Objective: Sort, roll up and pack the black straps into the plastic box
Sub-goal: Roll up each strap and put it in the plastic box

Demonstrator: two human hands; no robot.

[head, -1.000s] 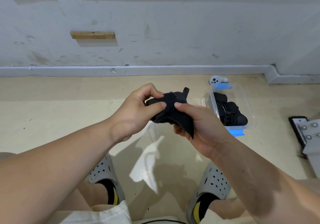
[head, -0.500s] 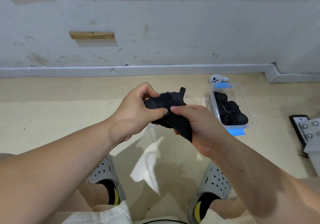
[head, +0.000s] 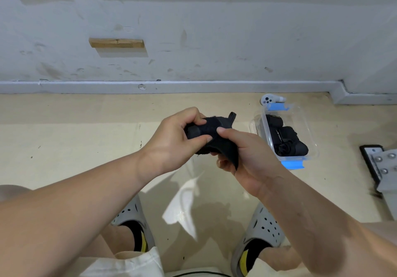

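Observation:
I hold a partly rolled black strap point(head: 211, 128) in the air above the floor, between both hands. My left hand point(head: 171, 143) grips the rolled end with curled fingers and thumb. My right hand point(head: 251, 158) pinches the strap from the right, its thumb on top, and a loose tail hangs down over its palm. A small loop sticks up at the strap's far end. To the right on the floor stands the clear plastic box point(head: 309, 135) with blue latches, holding several rolled black straps point(head: 285, 139).
A white controller point(head: 271, 99) lies just behind the box by the grey baseboard point(head: 193, 86). A grey metal bracket with screws point(head: 384, 169) sits at the right edge. My feet in grey clogs point(head: 261, 227) stand on the beige floor below.
My right thumb has slid left over the strap toward my left thumb, and the roll has tightened a little. The box has not moved.

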